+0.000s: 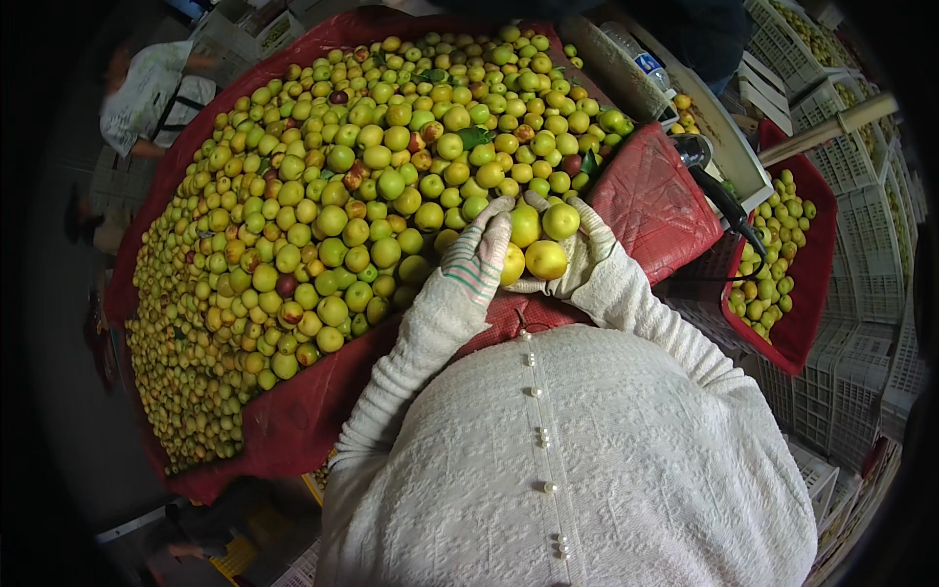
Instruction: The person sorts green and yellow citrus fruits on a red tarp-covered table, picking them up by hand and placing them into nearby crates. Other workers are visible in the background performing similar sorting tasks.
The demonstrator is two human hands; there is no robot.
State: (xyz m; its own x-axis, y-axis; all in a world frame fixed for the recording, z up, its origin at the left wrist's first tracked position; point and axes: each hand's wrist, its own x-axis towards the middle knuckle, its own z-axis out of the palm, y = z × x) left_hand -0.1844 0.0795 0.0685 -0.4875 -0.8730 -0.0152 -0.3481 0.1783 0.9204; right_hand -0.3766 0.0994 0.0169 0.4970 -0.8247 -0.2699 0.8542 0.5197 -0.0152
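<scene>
Both hands wear pale knit gloves and meet at the near edge of a broad heap of round yellow-green fruits (381, 176). Between the cupped palms sits a small cluster of larger yellow-green fruits (546, 260). My left hand (478, 253), its glove striped green and pink, holds the cluster from the left. On the other side, my right hand (593, 242) supports it, with its fingers partly hidden behind the fruit. A red cover (308, 418) lies under the heap and rises around its edges. Several fruits in the heap have reddish-brown patches, and a few green leaves (475, 137) lie among them.
Right of my hands is a red padded corner (653, 202). Beyond it stand a red-lined crate (798, 323) of fruit, a black cabled device (722, 198), a pale trough (752, 180) and a plastic bottle (637, 55). Crates (869, 220) are stacked farther right. Another person (147, 95) is at left.
</scene>
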